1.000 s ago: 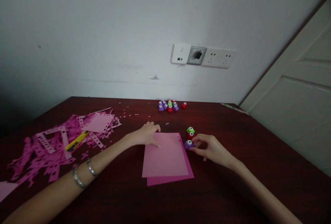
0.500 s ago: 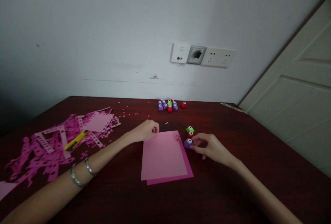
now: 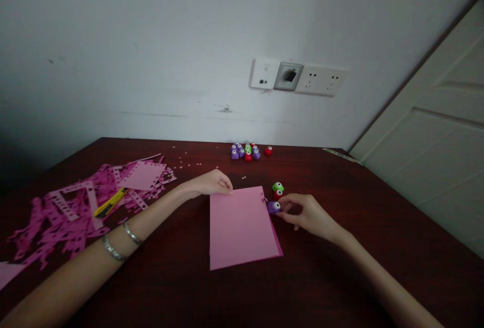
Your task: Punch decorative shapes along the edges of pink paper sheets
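Two pink paper sheets (image 3: 242,227) lie stacked on the dark red table (image 3: 340,267). My left hand (image 3: 209,184) pinches the far left corner of the top sheet and lifts it slightly. My right hand (image 3: 306,213) is closed around a small purple punch (image 3: 274,207) at the sheets' right edge. A red punch (image 3: 279,195) and a green punch (image 3: 278,186) sit just behind the purple one.
A heap of punched pink paper scraps (image 3: 71,207) with a yellow utility knife (image 3: 111,203) lies at the left. A cluster of several small punches (image 3: 247,151) sits near the wall. Wall sockets (image 3: 298,78) are above; a door (image 3: 434,131) stands at the right.
My left hand went from resting flat on the top sheet to pinching its far corner, and the top sheet has shifted right to cover most of the lower sheet. My right hand stayed on the purple punch.
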Demonstrator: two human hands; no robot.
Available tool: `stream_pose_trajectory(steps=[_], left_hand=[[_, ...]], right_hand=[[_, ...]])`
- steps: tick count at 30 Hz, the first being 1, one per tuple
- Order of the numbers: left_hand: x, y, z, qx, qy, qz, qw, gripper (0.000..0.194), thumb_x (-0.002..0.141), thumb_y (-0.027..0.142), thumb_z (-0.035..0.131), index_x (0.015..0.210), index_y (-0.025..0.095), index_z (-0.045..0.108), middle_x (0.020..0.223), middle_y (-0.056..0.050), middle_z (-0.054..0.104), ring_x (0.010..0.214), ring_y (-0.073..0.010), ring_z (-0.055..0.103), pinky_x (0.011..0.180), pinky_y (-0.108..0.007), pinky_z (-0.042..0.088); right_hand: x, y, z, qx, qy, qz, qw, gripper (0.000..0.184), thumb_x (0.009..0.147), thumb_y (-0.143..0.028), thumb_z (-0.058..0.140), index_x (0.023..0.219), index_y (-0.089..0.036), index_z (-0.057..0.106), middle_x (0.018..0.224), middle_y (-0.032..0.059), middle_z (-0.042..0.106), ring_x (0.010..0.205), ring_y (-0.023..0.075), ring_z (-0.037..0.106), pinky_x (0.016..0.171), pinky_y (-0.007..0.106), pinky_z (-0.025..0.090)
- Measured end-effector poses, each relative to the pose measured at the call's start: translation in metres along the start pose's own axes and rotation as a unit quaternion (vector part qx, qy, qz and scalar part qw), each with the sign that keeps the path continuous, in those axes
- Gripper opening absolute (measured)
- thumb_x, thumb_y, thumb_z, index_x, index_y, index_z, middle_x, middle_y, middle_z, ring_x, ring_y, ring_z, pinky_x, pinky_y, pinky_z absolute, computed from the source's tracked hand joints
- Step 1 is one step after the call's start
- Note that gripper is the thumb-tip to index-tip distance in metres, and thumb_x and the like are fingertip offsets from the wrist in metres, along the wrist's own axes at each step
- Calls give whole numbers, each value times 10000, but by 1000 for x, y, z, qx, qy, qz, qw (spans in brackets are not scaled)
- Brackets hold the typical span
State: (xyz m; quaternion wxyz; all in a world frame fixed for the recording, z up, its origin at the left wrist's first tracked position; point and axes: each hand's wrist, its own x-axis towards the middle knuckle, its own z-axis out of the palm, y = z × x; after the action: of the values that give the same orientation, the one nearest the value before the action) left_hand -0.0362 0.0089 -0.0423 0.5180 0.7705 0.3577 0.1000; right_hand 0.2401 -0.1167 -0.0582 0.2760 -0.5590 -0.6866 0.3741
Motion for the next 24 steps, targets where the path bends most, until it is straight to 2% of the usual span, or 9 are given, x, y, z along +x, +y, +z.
stream_pose_trajectory(steps=[9,24], left_hand=[[3,-7,2,0,0,-1,1000,191,650,325,667,737,156,679,679,-10,658,633,-125,566,586,-227,392],[5,-11,0,-5,-3,3,1000,198,659,329,663,759,159,686,714,-16,667,661,-132,574,611,-240,404]], right_hand=[[0,-2,2,-7,-7,-3,1000,252,771,-356,610,931,-162,624,769,30,610,626,127,587,372,175,532],[-1,-4,-2,-28,2,-14,1000,255,767,-352,607,936,-161,620,785,38,616,658,146,603,393,201,550]])
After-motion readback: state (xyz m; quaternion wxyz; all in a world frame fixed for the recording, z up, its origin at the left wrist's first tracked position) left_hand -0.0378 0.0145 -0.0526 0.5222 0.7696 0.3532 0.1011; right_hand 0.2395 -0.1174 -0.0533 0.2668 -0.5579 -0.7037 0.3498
